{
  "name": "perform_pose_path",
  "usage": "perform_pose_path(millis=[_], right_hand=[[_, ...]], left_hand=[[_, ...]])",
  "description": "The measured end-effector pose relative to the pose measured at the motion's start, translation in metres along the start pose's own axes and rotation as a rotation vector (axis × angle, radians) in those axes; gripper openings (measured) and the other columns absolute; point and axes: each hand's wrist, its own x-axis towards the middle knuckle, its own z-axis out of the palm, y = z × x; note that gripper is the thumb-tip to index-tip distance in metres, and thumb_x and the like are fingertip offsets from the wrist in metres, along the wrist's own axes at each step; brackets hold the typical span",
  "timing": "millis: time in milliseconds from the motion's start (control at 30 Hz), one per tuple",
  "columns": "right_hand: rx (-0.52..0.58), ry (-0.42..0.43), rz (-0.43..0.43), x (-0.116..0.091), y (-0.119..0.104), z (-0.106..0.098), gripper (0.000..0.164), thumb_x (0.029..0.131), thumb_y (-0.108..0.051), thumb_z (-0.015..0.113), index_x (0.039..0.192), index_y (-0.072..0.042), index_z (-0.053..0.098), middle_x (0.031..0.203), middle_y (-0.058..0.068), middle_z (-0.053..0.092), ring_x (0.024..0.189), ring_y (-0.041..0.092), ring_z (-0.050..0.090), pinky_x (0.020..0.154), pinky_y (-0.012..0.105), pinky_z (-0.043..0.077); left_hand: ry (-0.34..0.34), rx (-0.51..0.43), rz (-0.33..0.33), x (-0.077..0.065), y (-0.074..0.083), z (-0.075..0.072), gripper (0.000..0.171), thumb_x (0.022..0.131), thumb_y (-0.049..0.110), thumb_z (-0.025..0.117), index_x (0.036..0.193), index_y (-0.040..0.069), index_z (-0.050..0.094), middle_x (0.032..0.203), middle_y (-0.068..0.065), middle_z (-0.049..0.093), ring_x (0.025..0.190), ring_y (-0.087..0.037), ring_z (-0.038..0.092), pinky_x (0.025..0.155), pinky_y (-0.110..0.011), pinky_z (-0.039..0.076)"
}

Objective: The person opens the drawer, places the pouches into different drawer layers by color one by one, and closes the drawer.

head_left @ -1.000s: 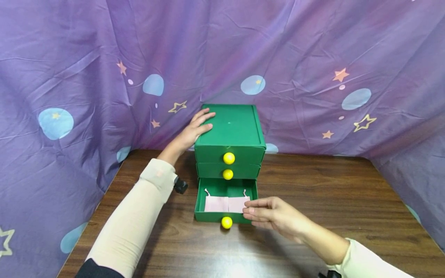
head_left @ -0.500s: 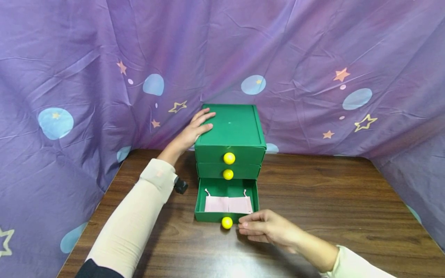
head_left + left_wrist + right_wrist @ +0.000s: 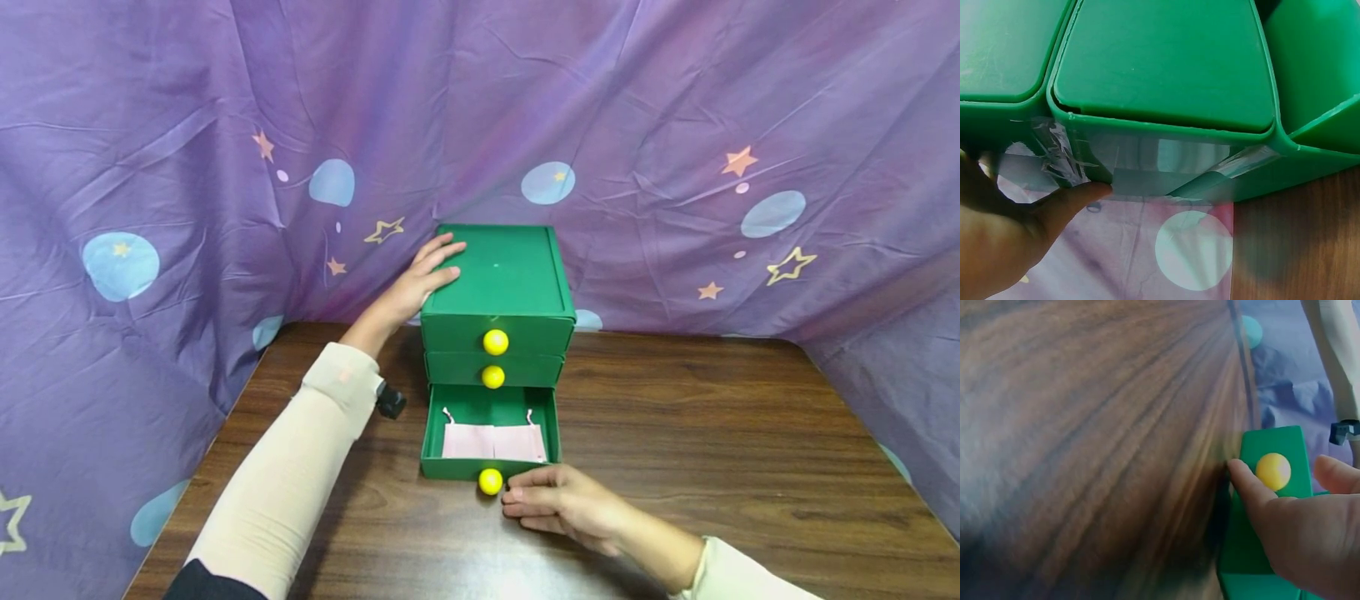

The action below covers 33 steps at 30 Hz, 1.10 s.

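A green drawer cabinet (image 3: 495, 271) stands on the table with its bottom drawer (image 3: 450, 468) pulled out. My left hand (image 3: 416, 283) rests on the cabinet's top left edge; in the left wrist view its thumb lies along the taped side. Just right of the bottom drawer's yellow knob (image 3: 491, 482) is my right hand (image 3: 566, 504), fingers extended and holding nothing. The right wrist view has that knob (image 3: 1273, 472) between the thumb and a finger, with no clear contact. Flat in the drawer lie what look like two pink drawstring pouches (image 3: 467, 442), side by side.
Two more drawers above are closed, each with a yellow knob (image 3: 495, 342). A purple patterned cloth (image 3: 637, 167) hangs behind and at both sides. The brown wooden table (image 3: 712, 433) extends left and right of the cabinet.
My right hand has moved left and toward me, from over the drawer's right front corner to beside its knob. The left hand, cabinet and drawer have stayed put.
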Motion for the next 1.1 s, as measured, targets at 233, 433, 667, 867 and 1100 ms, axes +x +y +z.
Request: perform_pose_path(millis=[233, 433, 667, 867, 1100], right_hand=[[0.08, 0.03, 0.001, 0.008, 0.012, 0.004, 0.047, 0.104, -0.02, 0.062, 0.133, 0.016, 0.052, 0.124, 0.02, 0.07, 0.116, 0.027, 0.068, 0.101, 0.041, 0.055], [0.163, 0.04, -0.004, 0.015, 0.02, 0.011, 0.042, 0.105, -0.022, 0.062, 0.127, 0.013, 0.058, 0.116, 0.018, 0.074, 0.106, 0.023, 0.073, 0.095, 0.037, 0.058], [0.263, 0.07, 0.04, 0.022, 0.025, 0.017, 0.045, 0.104, -0.027, 0.063, 0.129, 0.01, 0.058, 0.114, 0.02, 0.075, 0.103, 0.024, 0.074, 0.092, 0.038, 0.059], [0.25, 0.112, 0.041, 0.026, 0.024, 0.02, 0.044, 0.104, -0.029, 0.063, 0.127, 0.008, 0.06, 0.111, 0.018, 0.076, 0.1, 0.023, 0.075, 0.088, 0.035, 0.061], [0.224, 0.123, 0.035, 0.027, 0.025, 0.023, 0.043, 0.104, -0.029, 0.063, 0.128, 0.007, 0.061, 0.111, 0.016, 0.076, 0.1, 0.022, 0.075, 0.087, 0.034, 0.061]], left_hand=[[0.002, 0.004, -0.007, -0.001, -0.001, 0.0, 0.053, 0.108, 0.014, 0.048, 0.158, 0.0, 0.037, 0.173, -0.01, 0.009, 0.159, -0.028, 0.0, 0.128, -0.049, 0.004], [0.011, -0.016, -0.004, -0.002, -0.001, 0.0, 0.053, 0.107, 0.013, 0.048, 0.157, -0.001, 0.038, 0.172, -0.012, 0.009, 0.159, -0.029, 0.001, 0.128, -0.047, 0.003], [0.008, -0.009, -0.005, -0.001, -0.002, 0.001, 0.053, 0.107, 0.014, 0.048, 0.157, 0.0, 0.038, 0.173, -0.011, 0.009, 0.159, -0.028, 0.0, 0.128, -0.048, 0.004], [0.007, -0.012, -0.003, 0.001, -0.001, 0.001, 0.053, 0.107, 0.013, 0.048, 0.157, 0.0, 0.037, 0.173, -0.009, 0.009, 0.159, -0.027, 0.0, 0.128, -0.048, 0.002], [0.005, -0.021, -0.007, 0.001, 0.0, 0.0, 0.053, 0.107, 0.014, 0.048, 0.158, 0.0, 0.037, 0.173, -0.008, 0.009, 0.159, -0.027, -0.001, 0.128, -0.047, 0.003]])
